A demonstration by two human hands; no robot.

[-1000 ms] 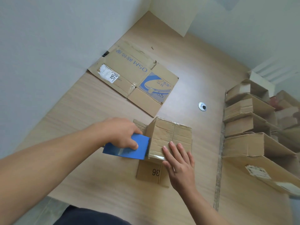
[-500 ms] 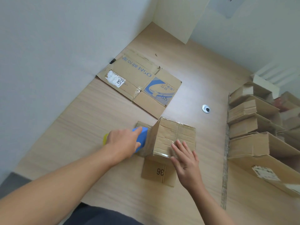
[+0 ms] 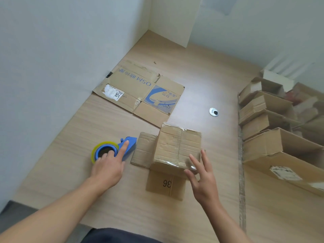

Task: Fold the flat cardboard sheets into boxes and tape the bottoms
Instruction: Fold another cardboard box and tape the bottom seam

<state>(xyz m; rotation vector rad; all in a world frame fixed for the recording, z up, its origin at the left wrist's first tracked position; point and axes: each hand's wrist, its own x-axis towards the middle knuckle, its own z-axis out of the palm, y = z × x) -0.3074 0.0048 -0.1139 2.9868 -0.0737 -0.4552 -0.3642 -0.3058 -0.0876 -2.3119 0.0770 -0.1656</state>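
Step in hand: taping looks finished on the box (image 3: 178,146), which stands bottom-up mid-surface with glossy tape over its near edge and its flaps (image 3: 143,149) splayed flat. The left hand (image 3: 107,169) lies on the tape dispenser (image 3: 114,150), index straight along the blue body; grip cannot be confirmed. The right hand (image 3: 204,179) is open, fingers (image 3: 195,163) spread at the box's near right corner.

Next, judged: clear this box and fetch the flattened OSM carton (image 3: 138,92) at the left edge. Assembled boxes (image 3: 271,130) crowd the right edge; the near surface (image 3: 122,207) offers room.

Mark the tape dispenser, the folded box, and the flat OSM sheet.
tape dispenser (image 3: 130,147): head view, blue body.
folded box (image 3: 177,144): head view, taped upper face.
flat OSM sheet (image 3: 133,85): head view, printed panel.
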